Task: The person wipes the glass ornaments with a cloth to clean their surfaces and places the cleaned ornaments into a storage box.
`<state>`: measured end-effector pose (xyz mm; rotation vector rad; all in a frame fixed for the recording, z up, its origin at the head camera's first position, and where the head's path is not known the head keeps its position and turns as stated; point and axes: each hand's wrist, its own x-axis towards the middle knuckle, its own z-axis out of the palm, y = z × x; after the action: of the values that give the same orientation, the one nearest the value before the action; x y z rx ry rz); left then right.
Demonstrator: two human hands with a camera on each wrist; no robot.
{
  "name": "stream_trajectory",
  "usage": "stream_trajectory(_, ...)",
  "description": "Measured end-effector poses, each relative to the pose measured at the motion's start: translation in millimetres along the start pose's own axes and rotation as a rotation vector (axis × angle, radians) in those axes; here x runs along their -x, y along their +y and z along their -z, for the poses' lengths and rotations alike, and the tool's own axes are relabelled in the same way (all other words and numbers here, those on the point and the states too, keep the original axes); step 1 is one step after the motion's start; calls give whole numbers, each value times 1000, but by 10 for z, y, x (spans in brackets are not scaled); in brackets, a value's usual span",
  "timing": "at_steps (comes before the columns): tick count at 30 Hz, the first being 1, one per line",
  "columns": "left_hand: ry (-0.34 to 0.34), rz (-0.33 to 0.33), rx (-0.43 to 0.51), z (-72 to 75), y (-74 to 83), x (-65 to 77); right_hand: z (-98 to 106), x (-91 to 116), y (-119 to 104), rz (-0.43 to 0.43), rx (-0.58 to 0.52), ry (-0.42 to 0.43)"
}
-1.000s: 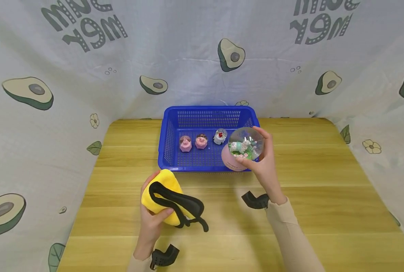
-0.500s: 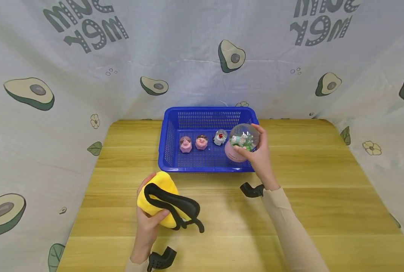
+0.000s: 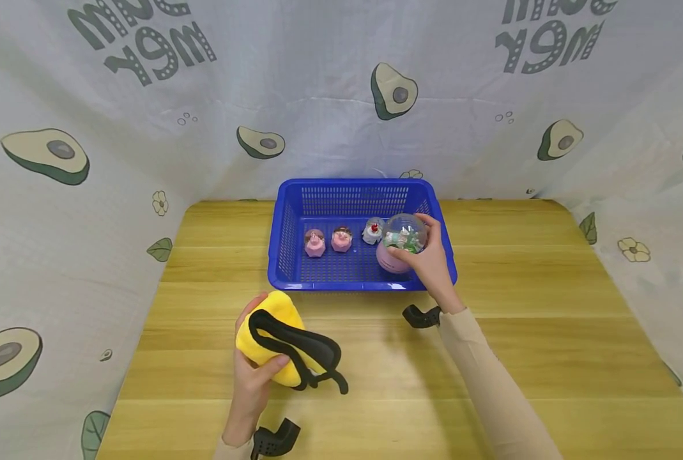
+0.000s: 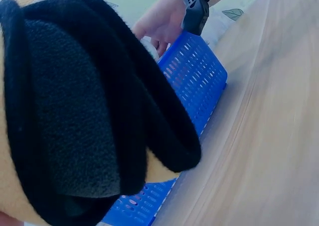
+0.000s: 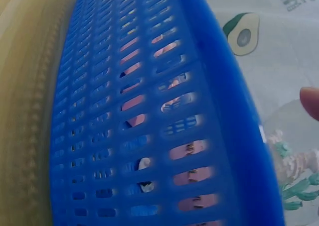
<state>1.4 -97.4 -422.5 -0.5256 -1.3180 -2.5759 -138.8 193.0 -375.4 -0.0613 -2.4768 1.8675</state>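
Observation:
My right hand [image 3: 430, 255] grips a large snow globe [image 3: 401, 239] with a pink base and small white and green figures inside. The globe is within the right end of the blue basket [image 3: 341, 285], its base low between the walls. In the right wrist view the basket wall [image 5: 144, 111] covers most of the globe, and a fingertip [image 5: 311, 100] shows on its dome. My left hand [image 3: 252, 377] holds a folded yellow cloth [image 3: 272, 326] with black edging in front of the basket. That cloth [image 4: 70, 101] fills much of the left wrist view.
Inside the basket stand three small globes: two pink ones [image 3: 315, 244] [image 3: 341, 239] and a white one [image 3: 372, 231] with a red top, close beside the large globe. The basket sits at the back of the wooden table [image 3: 519, 358], before an avocado-print curtain [image 3: 329, 76].
My right hand has lowered the large snow globe into the right end of the basket, moving it slightly left. My left hand with the cloth has hardly moved.

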Motion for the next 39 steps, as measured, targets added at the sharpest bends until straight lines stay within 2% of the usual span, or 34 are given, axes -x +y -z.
stream_trajectory(5, -7, 7, -1, -14, -9, 0, 18, -167, 238, -36, 88, -23)
stream_trajectory(10, -10, 12, 0, -20, -21, 6, 15, -222, 256, -88, 144, -57)
stream_trajectory(30, -31, 15, -8, -22, -52, 31, 16, -337, 362, -157, 77, -154)
stream_trajectory(39, -29, 10, 3, -29, -62, 23, 13, -341, 351, -173, 128, -227)
